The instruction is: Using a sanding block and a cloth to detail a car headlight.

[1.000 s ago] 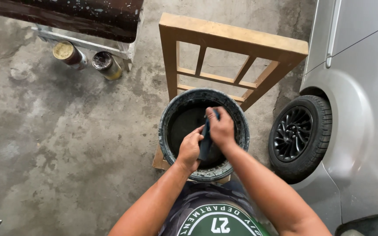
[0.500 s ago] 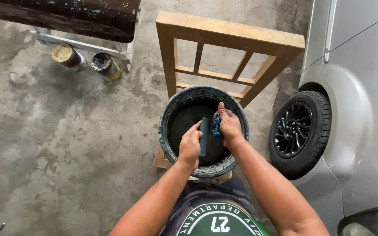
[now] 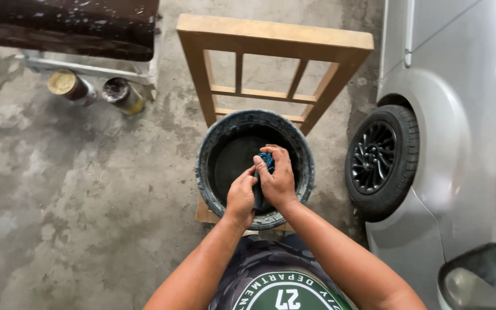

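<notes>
A black round bucket (image 3: 219,138) stands on a low wooden stool in front of me, with dark liquid inside. Over its near side both hands squeeze a dark blue cloth (image 3: 266,162) between them. My left hand (image 3: 241,194) is closed round the lower part of the cloth. My right hand (image 3: 276,175) grips its upper part, with a bit of blue showing above the fingers. Most of the cloth is hidden by my hands.
An unpainted wooden frame (image 3: 271,63) stands just behind the bucket. A silver car with a black wheel (image 3: 381,161) fills the right side. Two paint cans (image 3: 70,86) lie on the concrete floor at upper left, under a dark stained bench (image 3: 64,26).
My hands have drawn together over the bucket's near side and bunched the cloth tight; a second ago the cloth hung longer between them.
</notes>
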